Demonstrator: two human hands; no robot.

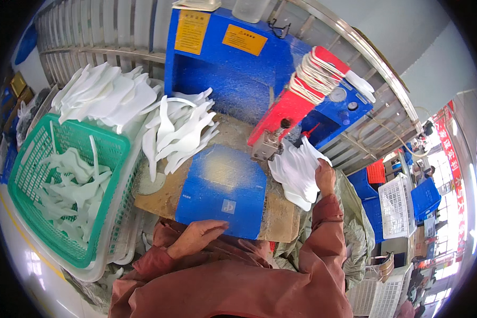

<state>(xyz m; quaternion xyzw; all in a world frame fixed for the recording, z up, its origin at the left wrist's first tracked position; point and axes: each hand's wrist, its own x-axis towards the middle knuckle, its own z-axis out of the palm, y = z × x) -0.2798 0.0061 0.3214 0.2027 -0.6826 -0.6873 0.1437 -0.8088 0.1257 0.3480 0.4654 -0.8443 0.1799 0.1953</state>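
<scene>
Head view: white plastic pieces (297, 172) were grasped by the right hand (325, 177); the left hand (196, 236) rested, released, on the blue plate (222, 191), a feeding step being judged next.

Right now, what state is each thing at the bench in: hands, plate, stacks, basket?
left hand: flat, fingers on the near edge of the blue plate, holding nothing.
right hand: gripping the right-hand stack.
blue plate: lying flat, dusted with white powder.
right-hand stack: white flat pieces, fanned.
centre pile: white pieces, loosely heaped.
green basket: partly filled with white pieces.
</scene>
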